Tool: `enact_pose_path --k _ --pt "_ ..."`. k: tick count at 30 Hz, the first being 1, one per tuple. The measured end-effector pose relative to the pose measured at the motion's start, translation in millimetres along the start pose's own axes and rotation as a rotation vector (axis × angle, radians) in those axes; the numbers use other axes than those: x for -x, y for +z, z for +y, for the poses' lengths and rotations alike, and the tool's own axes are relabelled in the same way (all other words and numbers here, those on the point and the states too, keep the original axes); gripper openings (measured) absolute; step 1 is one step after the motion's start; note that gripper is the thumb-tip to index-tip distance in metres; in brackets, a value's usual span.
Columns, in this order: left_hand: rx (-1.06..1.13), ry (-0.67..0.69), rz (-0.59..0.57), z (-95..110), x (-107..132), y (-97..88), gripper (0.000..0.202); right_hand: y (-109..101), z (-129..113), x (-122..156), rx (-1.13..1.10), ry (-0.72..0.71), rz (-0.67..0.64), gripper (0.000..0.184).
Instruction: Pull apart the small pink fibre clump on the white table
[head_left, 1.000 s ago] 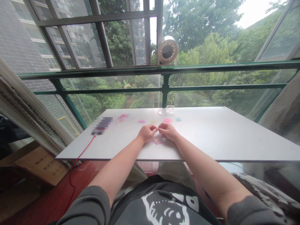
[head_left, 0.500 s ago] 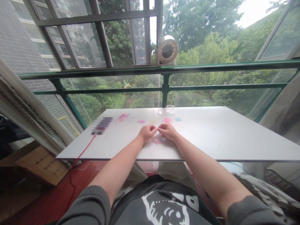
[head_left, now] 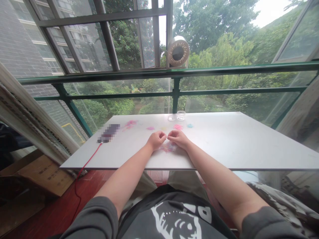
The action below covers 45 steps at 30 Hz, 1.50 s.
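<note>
The place looks like a home, perhaps an enclosed balcony, judging by the pale fabric curtain (head_left: 26, 121), the reddish wood-look floor (head_left: 91, 182), and the green metal railing (head_left: 175, 91) by a grey-framed window (head_left: 132, 16) facing a grey brick apartment building (head_left: 21, 49).

Daylt thru win. (head_left: 82, 46) | sky (head_left: 267, 14) overexp. | edges warped | dark obj. (head_left: 109, 132) pixelated

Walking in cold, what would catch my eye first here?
Probably the left hand and right hand, fingertips close together near a multicoloured scatter on the white table. Beyond them, a pink pile and a blue pile stand out; a round device shows above the green railing.
</note>
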<state>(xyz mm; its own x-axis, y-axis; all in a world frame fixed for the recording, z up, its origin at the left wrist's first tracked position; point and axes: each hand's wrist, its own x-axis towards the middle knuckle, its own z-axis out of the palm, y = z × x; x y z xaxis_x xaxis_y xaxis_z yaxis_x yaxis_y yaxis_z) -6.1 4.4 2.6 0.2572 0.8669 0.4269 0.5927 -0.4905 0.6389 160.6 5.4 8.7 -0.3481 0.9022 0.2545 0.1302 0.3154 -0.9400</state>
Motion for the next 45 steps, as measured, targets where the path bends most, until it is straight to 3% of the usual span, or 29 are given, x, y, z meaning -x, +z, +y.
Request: enact_pose_path --k 45 --pt "0.01 -0.01 -0.029 -6.7 -1.7 2.3 0.023 -0.7 -4.0 1.7 0.022 0.009 0.024 0.015"
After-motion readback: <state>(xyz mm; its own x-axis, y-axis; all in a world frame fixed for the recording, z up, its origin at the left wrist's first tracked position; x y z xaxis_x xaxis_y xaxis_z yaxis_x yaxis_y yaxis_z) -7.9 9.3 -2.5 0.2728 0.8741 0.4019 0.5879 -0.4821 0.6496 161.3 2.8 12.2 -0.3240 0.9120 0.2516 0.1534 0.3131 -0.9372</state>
